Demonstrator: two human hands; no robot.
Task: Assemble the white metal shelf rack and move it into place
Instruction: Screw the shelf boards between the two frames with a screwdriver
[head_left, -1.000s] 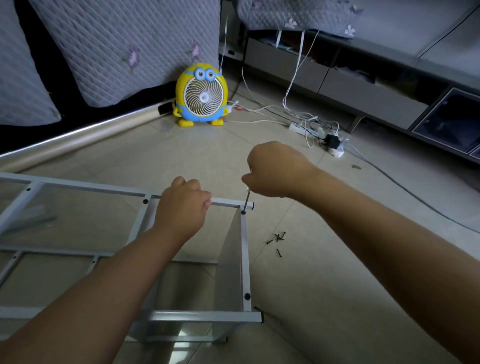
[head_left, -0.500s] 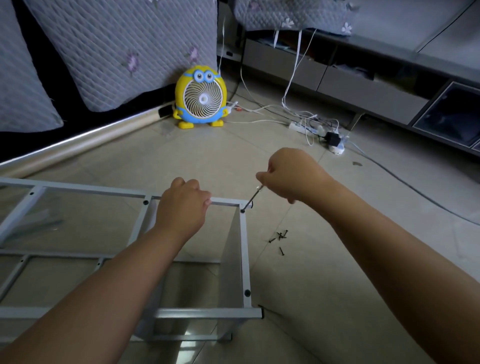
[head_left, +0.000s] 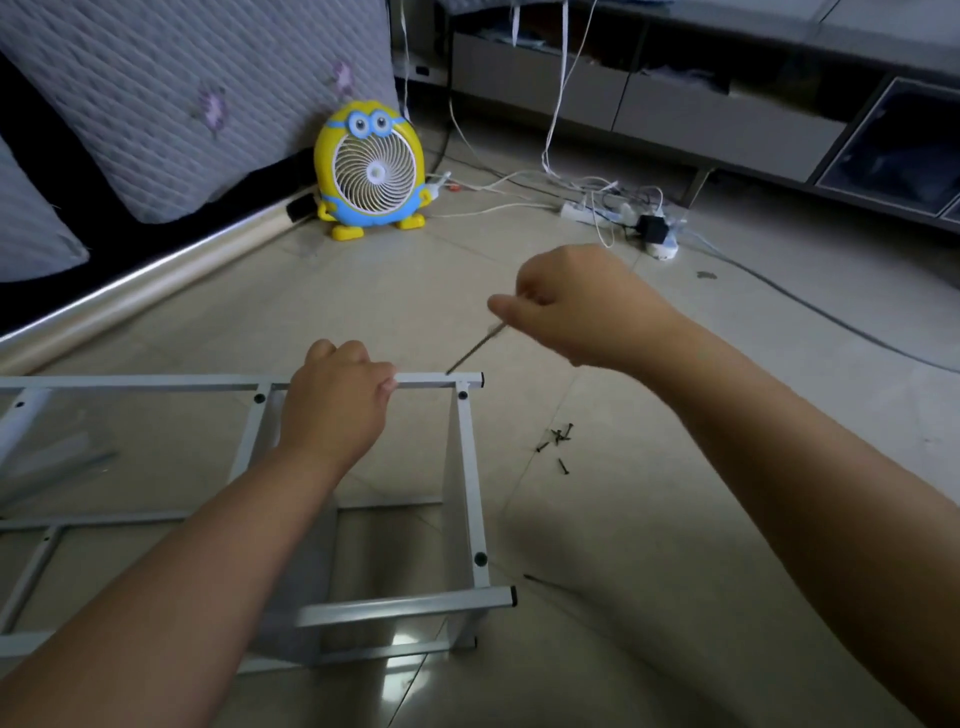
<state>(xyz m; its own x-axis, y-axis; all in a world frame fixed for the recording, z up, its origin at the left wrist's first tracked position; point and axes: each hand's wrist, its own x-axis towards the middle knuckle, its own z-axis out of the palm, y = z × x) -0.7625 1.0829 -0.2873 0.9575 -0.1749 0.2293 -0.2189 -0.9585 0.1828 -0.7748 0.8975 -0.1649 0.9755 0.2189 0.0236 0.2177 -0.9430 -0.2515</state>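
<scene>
The white shelf rack (head_left: 470, 467) lies on its side on the tiled floor (head_left: 675, 545) in front of me. My left hand (head_left: 337, 400) curls around its top rail near the corner. My right hand (head_left: 587, 306) pinches a thin metal tool (head_left: 472, 353), blurred, perhaps a screwdriver, with its tip at that rail. Loose black screws (head_left: 558, 436) lie near the rack.

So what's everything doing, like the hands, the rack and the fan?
white rack: on its side on the floor.
left hand: grips its top bar.
thin tool: tilted, tip by the rack's corner.
right hand: pinches the tool.
screws: loose on the floor.
fan: upright; spinning or not, cannot tell.
</scene>
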